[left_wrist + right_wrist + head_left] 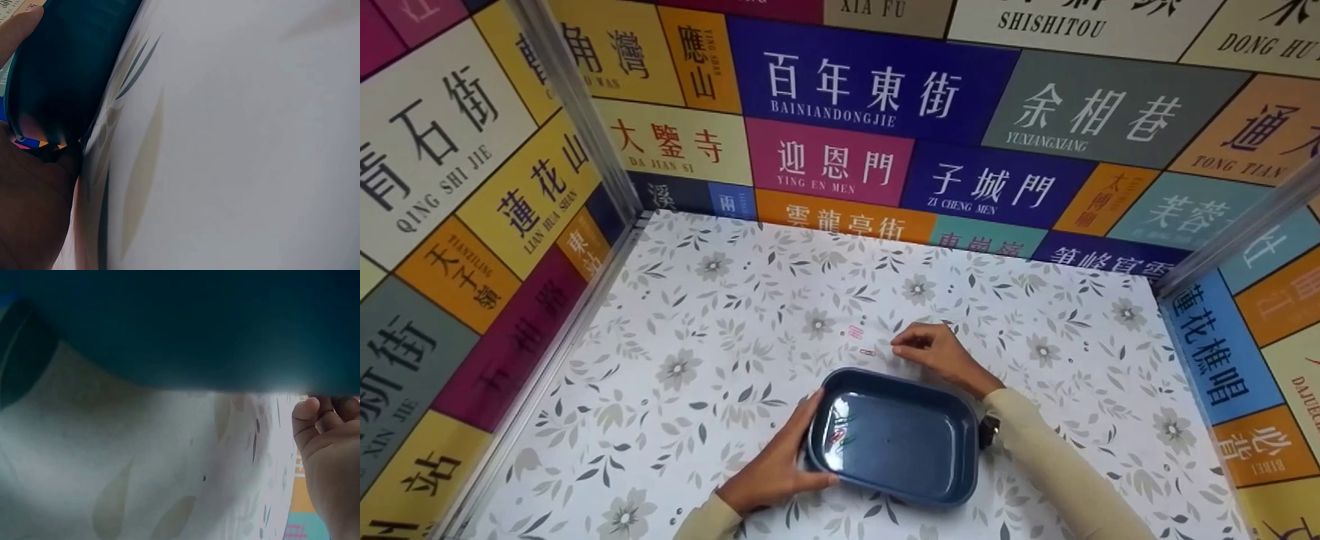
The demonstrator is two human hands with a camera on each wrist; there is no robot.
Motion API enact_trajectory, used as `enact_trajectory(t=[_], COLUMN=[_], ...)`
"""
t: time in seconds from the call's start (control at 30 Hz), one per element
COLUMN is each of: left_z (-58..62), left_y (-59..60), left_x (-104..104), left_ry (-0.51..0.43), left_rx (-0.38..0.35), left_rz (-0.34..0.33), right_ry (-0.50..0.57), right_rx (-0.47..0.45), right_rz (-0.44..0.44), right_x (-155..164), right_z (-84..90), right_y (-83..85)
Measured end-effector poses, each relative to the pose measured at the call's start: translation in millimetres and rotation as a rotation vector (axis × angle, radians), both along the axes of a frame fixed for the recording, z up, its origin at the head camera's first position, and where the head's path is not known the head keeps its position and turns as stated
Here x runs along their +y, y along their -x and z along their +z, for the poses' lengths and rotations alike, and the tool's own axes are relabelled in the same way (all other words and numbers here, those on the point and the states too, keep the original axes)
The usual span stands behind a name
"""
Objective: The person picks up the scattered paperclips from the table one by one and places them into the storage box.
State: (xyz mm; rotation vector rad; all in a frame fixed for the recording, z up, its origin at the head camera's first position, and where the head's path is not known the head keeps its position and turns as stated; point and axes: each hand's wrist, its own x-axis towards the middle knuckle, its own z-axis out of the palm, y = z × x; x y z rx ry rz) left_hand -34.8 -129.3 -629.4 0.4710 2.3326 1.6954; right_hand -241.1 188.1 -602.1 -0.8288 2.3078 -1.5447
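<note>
A dark blue rectangular tray [897, 444] sits on the floral table [720, 330] in front of me. My left hand [797, 452] grips its left side, thumb over the rim and fingers against the wall. A few small reddish bits lie in the tray's left part. Just beyond the far rim, my right hand [903, 345] rests on the table with curled fingers and tips drawn together; anything between them is too small to see. A tiny clip-like piece [868, 352] lies just left of those fingertips. The wrist views show the tray [67, 67] [197, 326] close and blurred, and my right hand [323, 439].
Two more tiny pieces lie on the table, one [855, 331] left of my right hand and one [950, 325] behind it. Walls covered in coloured street-name signs [877, 97] enclose the table at the back and both sides, with metal corner posts [585, 120].
</note>
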Motion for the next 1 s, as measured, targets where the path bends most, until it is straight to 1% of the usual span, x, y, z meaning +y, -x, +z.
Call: enact_trajectory(t=[0.17, 0.3, 0.37, 0.47, 0.57, 0.7, 0.8, 0.9, 1.0], left_z=[-1.0, -0.9, -0.4, -0.7, 0.2, 1.3, 0.7, -0.1, -0.9], left_y=[2.0, 2.5, 2.2, 0.9, -0.7, -0.6, 0.5, 1.1, 1.1], left_x=[0, 1, 1, 0, -1, -1, -1, 0, -1], left_ry=[-0.013, -0.017, -0.015, -0.012, -0.004, -0.003, -0.007, -0.006, -0.002], left_rx=[0.016, 0.027, 0.026, 0.017, -0.008, -0.016, -0.009, -0.008, -0.008], left_rz=[-0.007, -0.009, -0.005, -0.001, 0.008, 0.011, 0.011, 0.011, 0.011], right_ry=[0.013, 0.017, 0.003, -0.026, -0.046, -0.016, 0.004, -0.01, -0.049], right_rx=[0.009, -0.004, -0.01, 0.02, 0.1, 0.236, 0.317, 0.366, 0.385], right_rz=[-0.002, 0.001, -0.002, 0.015, 0.056, 0.136, 0.207, 0.252, 0.271], right_x=[1, 3, 2, 2, 0, -4, -7, -11, -13], right_z=[-6.3, -13.4, -16.2, -21.3, -27.1, -35.9, -38.3, -36.8, -35.9], right_y=[3.9, 6.7, 7.8, 9.8, 10.8, 13.3, 16.4, 19.5, 23.4])
